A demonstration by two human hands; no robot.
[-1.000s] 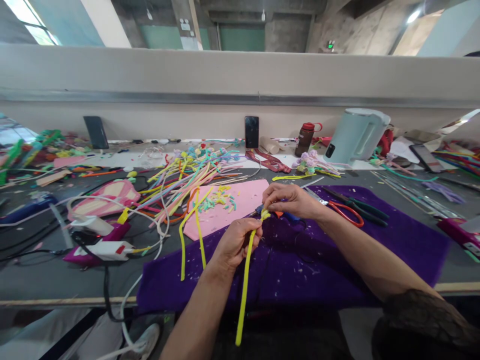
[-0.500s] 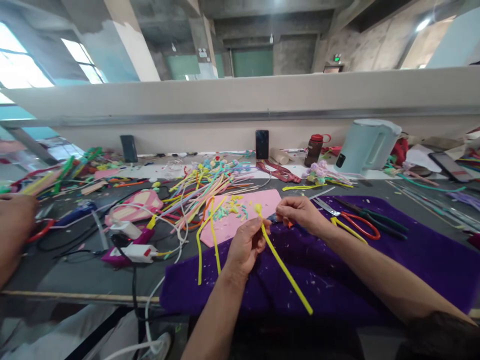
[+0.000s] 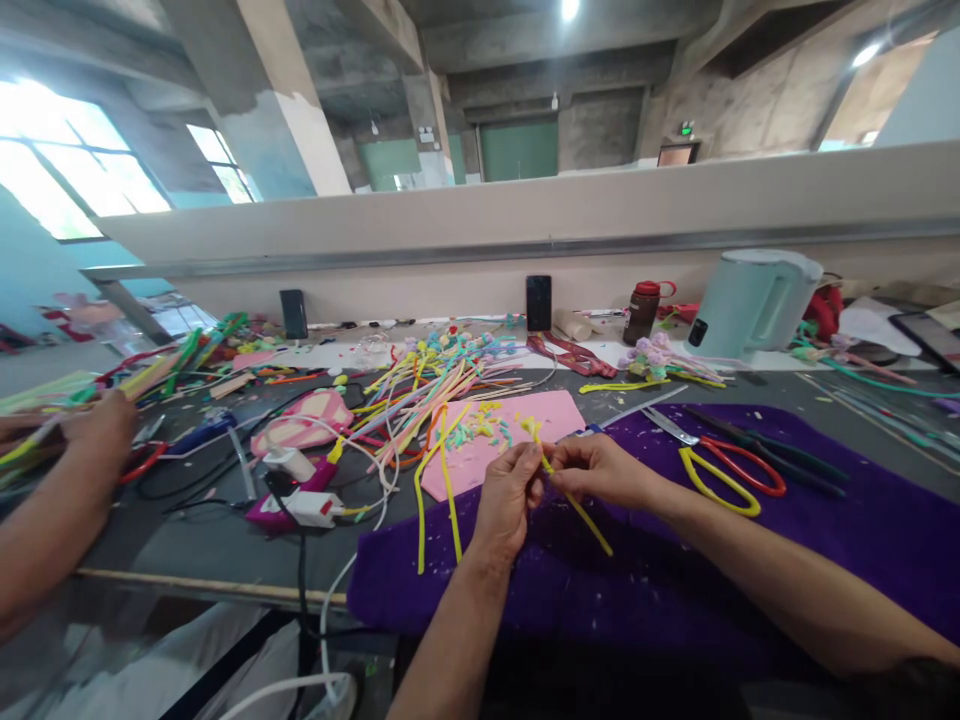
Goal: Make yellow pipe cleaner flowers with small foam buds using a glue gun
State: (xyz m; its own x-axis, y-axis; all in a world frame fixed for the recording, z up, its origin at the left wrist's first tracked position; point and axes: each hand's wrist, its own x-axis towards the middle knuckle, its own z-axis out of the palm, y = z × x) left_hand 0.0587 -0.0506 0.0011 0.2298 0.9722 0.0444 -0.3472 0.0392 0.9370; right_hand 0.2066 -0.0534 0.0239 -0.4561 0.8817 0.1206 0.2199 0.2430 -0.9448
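My left hand [image 3: 508, 500] pinches a yellow pipe cleaner [image 3: 591, 528] near its curled upper end, which sticks out above the fingers. Thumb and fingers of my right hand [image 3: 604, 470] are closed on the same strip just below, and its straight tail slants down to the right. Both hands are over a purple cloth [image 3: 645, 590]. Behind the right hand a small dark blue item shows only in part. Left of my hands, bent yellow pipe cleaners [image 3: 448, 490] lie over the edge of a pink sheet [image 3: 551, 410] strewn with short yellow and teal clippings.
Scissors [image 3: 720, 460] with one red and one yellow handle and dark-green-handled pliers [image 3: 787, 455] lie at right. Bundled coloured stems [image 3: 442, 375] are behind. A power strip [image 3: 300, 500] with cables, a kettle [image 3: 750, 305] and a bottle [image 3: 643, 312] stand around. Another person's hand [image 3: 101, 435] is at left.
My right hand has come in from beside the strip and now grips it below my left fingers. The view has shifted slightly. The other person's hand has moved further into view.
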